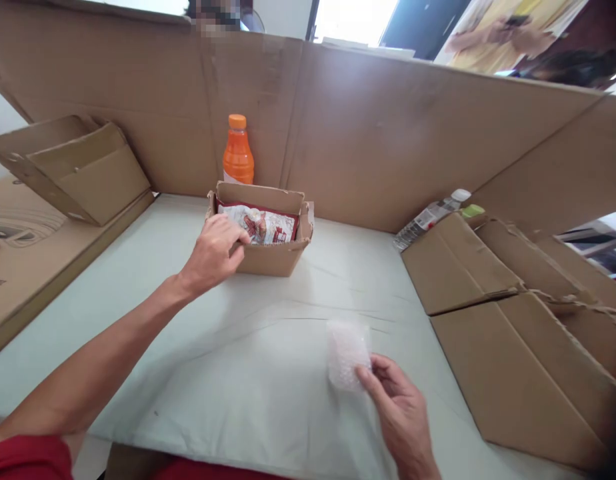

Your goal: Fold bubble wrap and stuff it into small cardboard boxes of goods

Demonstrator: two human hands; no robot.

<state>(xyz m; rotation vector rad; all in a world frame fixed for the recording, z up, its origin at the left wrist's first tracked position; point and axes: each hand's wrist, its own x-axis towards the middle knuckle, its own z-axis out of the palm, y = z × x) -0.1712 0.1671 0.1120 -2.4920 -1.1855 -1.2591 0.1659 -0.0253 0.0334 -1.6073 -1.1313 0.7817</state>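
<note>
My right hand (399, 407) pinches a small bubble-wrap pouch (347, 353) between thumb and fingers, above the front right of the table. The pouch is slightly blurred, and what it contains, if anything, I cannot make out. Farther back, my left hand (215, 250) is closed at the front left rim of a small open cardboard box (268, 262), index finger over the edge and thumb outside. Inside that box lies a printed food packet (268, 225) in white and dark red.
An orange drink bottle (238, 152) stands behind the box, against a tall cardboard wall (378, 133). Cardboard bins (458, 263) line the right, with a clear plastic bottle (431, 219) leaning behind them. Another bin (95, 170) sits at left. Beyond the wall, a person holds a dark object.
</note>
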